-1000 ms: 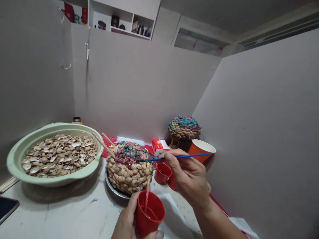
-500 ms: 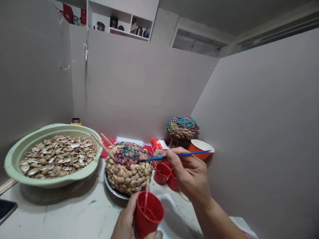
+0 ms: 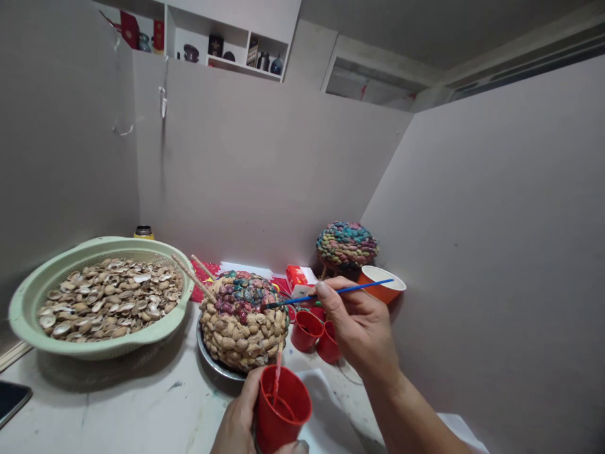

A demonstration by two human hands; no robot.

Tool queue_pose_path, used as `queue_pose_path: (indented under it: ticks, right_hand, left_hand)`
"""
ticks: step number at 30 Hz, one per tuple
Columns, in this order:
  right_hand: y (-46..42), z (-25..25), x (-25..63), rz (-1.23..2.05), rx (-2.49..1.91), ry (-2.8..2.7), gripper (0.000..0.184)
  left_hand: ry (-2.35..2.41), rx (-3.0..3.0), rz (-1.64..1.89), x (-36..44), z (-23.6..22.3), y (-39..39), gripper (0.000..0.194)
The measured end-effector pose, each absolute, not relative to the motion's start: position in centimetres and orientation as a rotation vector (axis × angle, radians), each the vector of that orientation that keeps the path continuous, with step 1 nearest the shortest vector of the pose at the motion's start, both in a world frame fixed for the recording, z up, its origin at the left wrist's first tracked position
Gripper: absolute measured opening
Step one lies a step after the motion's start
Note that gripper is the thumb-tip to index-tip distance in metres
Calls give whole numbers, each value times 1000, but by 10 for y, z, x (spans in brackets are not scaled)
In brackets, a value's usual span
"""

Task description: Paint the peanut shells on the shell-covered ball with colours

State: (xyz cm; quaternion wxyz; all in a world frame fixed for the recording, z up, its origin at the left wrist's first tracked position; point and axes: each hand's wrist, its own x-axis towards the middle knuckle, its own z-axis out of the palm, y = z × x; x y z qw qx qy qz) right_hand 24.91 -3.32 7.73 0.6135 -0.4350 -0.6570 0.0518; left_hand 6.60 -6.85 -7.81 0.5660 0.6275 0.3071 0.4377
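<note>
My right hand (image 3: 362, 325) pinches a blue paintbrush (image 3: 350, 289), its dark tip at the side of a rounded form covered in peanut shells (image 3: 243, 337). The upper shells are painted purple, red and teal, while the lower ones stay bare tan. Two sticks poke out at the form's upper left, and a metal bowl (image 3: 215, 367) lies under it. In front, my left hand (image 3: 239, 413) is wrapped round a red plastic cup (image 3: 283, 410) with a thin stick (image 3: 276, 378) leaning inside and a little liquid at the bottom.
A green colander (image 3: 28, 315) full of peanut shells stands left, with a phone (image 3: 13, 402) near it. More red cups (image 3: 306, 331), an orange paper tub (image 3: 378, 291) and a second, painted shell form (image 3: 347, 244) stand right. Grey panels (image 3: 255, 164) enclose the table.
The paintbrush tip has shifted slightly to the right along the shells, and its handle end has tipped up a little. My left hand and the cup stay nearly still.
</note>
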Motion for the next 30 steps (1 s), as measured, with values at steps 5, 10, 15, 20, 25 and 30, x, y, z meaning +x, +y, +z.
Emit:
queue_pose_path:
  ticks: [5,10,15,20,25,30]
  right_hand:
    - [-30,80,248,162,-1021,-1516,35]
    - [-33,85,252,187,-1026,-1507,35]
    - [-36,80,246,117,-988,-1532,31]
    - [-40,73,235,20,-923,-1603,25]
    - [-43,76,234,-67,-882,-1672,18]
    - [-52,79,241,-133,-841,-1721,14]
  left_hand:
    - [722,1482,1031,65,-79,-68,85]
    - [766,1468,1035,67,-82,-69,89]
    - [794,1454,1062,68,-82,-70,87]
    - [759,1452,1034,67,-76,-70,85]
    - [730,1512,985,63,-77,-64,82]
    - [718,1526,1037,64,-88,-60,86]
